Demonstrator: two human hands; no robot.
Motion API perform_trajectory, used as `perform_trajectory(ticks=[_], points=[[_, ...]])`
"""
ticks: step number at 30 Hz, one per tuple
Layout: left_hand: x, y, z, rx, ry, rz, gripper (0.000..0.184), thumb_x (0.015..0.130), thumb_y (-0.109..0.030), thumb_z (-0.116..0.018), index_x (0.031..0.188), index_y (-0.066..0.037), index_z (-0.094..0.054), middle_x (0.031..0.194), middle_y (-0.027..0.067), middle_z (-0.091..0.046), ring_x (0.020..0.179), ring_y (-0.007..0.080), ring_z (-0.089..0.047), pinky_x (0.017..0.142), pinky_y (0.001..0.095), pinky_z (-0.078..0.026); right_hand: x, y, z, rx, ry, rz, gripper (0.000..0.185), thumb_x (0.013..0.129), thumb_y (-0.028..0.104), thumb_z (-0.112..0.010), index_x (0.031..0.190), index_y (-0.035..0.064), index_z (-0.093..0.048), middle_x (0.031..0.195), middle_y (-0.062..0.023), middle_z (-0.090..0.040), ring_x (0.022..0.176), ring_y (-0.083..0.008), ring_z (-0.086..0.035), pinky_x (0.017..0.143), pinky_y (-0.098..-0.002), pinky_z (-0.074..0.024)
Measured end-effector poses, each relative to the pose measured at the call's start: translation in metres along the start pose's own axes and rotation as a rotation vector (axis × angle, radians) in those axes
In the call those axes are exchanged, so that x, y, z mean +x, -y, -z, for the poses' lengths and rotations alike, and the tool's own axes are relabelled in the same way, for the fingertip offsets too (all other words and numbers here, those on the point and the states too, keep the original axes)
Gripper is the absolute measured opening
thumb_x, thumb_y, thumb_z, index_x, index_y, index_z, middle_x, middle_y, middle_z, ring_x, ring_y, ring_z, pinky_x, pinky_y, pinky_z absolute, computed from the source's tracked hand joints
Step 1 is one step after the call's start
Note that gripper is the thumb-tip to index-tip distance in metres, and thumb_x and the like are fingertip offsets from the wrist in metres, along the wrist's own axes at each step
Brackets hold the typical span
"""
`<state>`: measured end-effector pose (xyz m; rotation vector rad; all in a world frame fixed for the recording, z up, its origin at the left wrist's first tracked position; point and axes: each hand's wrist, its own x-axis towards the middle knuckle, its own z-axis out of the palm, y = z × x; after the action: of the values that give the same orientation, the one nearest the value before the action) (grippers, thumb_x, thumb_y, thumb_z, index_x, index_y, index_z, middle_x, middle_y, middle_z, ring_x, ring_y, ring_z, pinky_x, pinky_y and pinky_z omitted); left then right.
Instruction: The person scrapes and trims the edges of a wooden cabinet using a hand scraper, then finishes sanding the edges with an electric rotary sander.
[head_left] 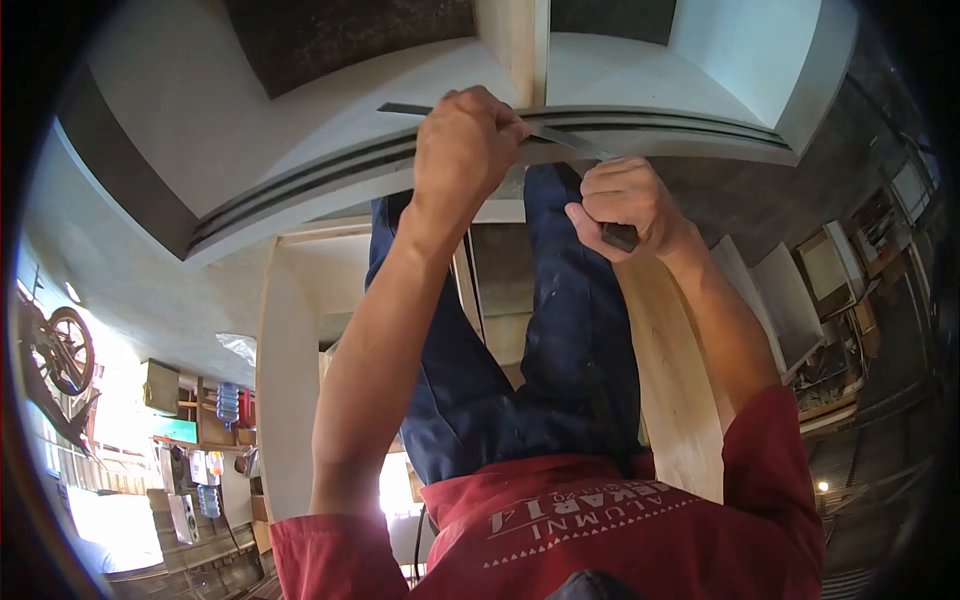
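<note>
My right hand [625,205] is closed around the dark brown handle of a long, flat, file-like metal tool [570,140]. The handle's butt shows below my fingers. Across from it, my left hand [465,140] grips the blade toward its far end, and the grey tip sticks out to the left of my knuckles. The tool lies over the grooved edge [300,180] of a large white cabinet. Dark parallel grooves run along that edge, and a pale wooden divider [525,50] meets it near my hands. Whether the blade touches the edge is hard to tell.
My legs stand close to the cabinet edge. Behind me are pale wooden panels [685,380]. Grey panels [785,300] and shelving stand to the right. At the far left are a motorcycle wheel [70,350] and blue water bottles [228,405].
</note>
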<state>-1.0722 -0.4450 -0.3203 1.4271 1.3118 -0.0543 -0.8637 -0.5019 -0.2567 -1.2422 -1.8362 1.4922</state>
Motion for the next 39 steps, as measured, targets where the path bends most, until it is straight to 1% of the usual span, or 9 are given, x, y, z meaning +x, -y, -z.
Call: perform_trajectory(ticks=[4,8,12,17,22,26,33,36,39], points=[[0.013,-0.017,-0.007,0.072,0.116,0.199,0.014,0.087,-0.013,-0.078,0.096,-0.002,-0.081,0.097,0.013,-0.078,0.094,0.0329,-0.074,0.087,0.0399,-0.057,-0.002,-0.015,0.003,-0.065,0.021,0.057,0.036,0.075,-0.001,-0.073,0.058,0.0058,-0.042,0.057,-0.0072,-0.044,0.049,-0.0273,-0.047,0.049,-0.0363,-0.0399],[-0.01,0.004,0.025,-0.112,-0.521,-0.153,0.024,0.085,-0.01,-0.077,0.107,-0.002,-0.077,0.112,0.0185,-0.075,0.099,0.0366,-0.072,0.09,0.0413,-0.057,-0.007,0.0,0.024,-0.163,-0.107,0.141,0.036,0.075,-0.001,-0.073,0.057,0.006,-0.042,0.061,-0.008,-0.047,0.051,-0.0258,-0.048,0.049,-0.0361,-0.0405],[-0.055,0.02,0.041,-0.001,-0.432,-0.036,0.03,0.085,-0.011,-0.077,0.114,-0.002,-0.076,0.12,0.0158,-0.074,0.105,0.0354,-0.07,0.095,0.0423,-0.055,-0.027,0.007,0.03,-0.399,-0.441,0.066,0.03,0.078,0.003,-0.08,0.064,0.0064,-0.054,0.067,-0.0075,-0.054,0.056,-0.0235,-0.055,0.051,-0.0351,-0.0442],[-0.06,0.013,0.011,0.189,-0.186,-0.274,0.029,0.085,-0.01,-0.077,0.114,-0.003,-0.076,0.119,0.0121,-0.074,0.113,0.0327,-0.068,0.101,0.0428,-0.053,-0.034,-0.02,-0.006,-0.631,-0.675,-0.327,0.02,0.079,0.007,-0.086,0.094,0.0083,-0.073,0.087,-0.0048,-0.068,0.073,-0.0254,-0.068,0.061,-0.0349,-0.0524],[-0.031,-0.011,-0.023,0.107,-0.177,-0.37,0.018,0.085,-0.008,-0.078,0.102,-0.006,-0.081,0.105,0.0076,-0.076,0.095,0.0302,-0.069,0.086,0.0407,-0.057,-0.02,-0.004,-0.029,-0.508,-0.36,-0.55,0.041,0.076,0.004,-0.082,0.115,0.0137,-0.074,0.115,0.0005,-0.069,0.086,-0.0267,-0.073,0.073,-0.0405,-0.0586],[-0.027,-0.006,-0.015,0.023,-0.143,-0.368,0.012,0.083,-0.007,-0.081,0.094,-0.007,-0.08,0.095,0.0071,-0.075,0.089,0.028,-0.07,0.08,0.0394,-0.057,0.001,0.006,-0.035,-0.473,-0.174,-0.584,0.038,0.078,-0.001,-0.075,0.113,0.014,-0.075,0.109,-0.0015,-0.069,0.084,-0.0305,-0.073,0.072,-0.0416,-0.0581],[-0.048,0.025,0.037,0.116,-0.162,-0.299,0.014,0.082,-0.004,-0.08,0.095,-0.008,-0.08,0.089,0.0082,-0.072,0.084,0.0282,-0.068,0.076,0.0397,-0.056,0.007,-0.002,-0.036,-0.434,-0.279,-0.547,0.03,0.077,-0.005,-0.072,0.103,0.011,-0.072,0.098,-0.0052,-0.068,0.084,-0.0326,-0.071,0.072,-0.043,-0.0567],[-0.058,0.063,0.067,0.171,-0.228,-0.344,0.013,0.086,-0.002,-0.077,0.098,-0.008,-0.08,0.091,0.0083,-0.073,0.085,0.0257,-0.071,0.077,0.0367,-0.056,0.011,0.013,-0.025,-0.437,-0.506,-0.477,0.031,0.077,-0.012,-0.067,0.1,0.0092,-0.067,0.095,-0.0072,-0.067,0.089,-0.0325,-0.069,0.072,-0.0404,-0.0543],[-0.074,0.093,0.107,0.122,-0.481,-0.079,0.012,0.092,0.003,-0.07,0.1,-0.003,-0.077,0.094,0.011,-0.075,0.087,0.0243,-0.074,0.083,0.0351,-0.057,0.011,0.018,0.001,-0.57,-0.703,-0.336,0.02,0.085,-0.005,-0.073,0.1,0.0069,-0.068,0.096,-0.0077,-0.067,0.088,-0.0266,-0.069,0.075,-0.0374,-0.0541]])
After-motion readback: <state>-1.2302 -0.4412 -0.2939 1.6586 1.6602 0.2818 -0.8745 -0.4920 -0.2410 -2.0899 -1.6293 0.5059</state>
